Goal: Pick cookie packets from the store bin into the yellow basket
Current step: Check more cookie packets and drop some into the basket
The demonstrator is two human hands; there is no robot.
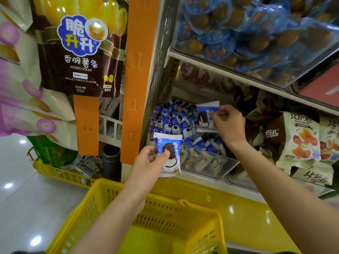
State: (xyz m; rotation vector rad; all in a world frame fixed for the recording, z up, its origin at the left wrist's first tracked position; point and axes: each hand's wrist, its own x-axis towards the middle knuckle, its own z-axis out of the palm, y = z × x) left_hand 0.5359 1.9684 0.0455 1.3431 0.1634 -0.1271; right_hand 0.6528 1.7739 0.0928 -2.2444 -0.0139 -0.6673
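Cookie packets [176, 121] fill a clear plastic store bin [205, 162] on the lower shelf, stacked on edge in a loose heap; each is a small blue-and-white pillow wrapper with crimped ends and a picture of a dark round sandwich cookie on its face. The left hand [148, 156] is raised just in front of the bin's left corner, above the yellow basket [165, 199], and its grip is closed on one packet [174, 149], thumb pressed across the printed cookie and fingers behind the wrapper, face toward the camera. The right hand [229, 123] reaches over the bin with the wrist bent, and its grip pinches a second packet [206, 116] by its right edge, lifted clear of the heap and tilted. The fingers behind both wrappers are hidden. Packets low in the bin show only dimly through its front wall, the lettering on the wrappers is too small to read, and the basket's near side is cut off by the bottom edge.
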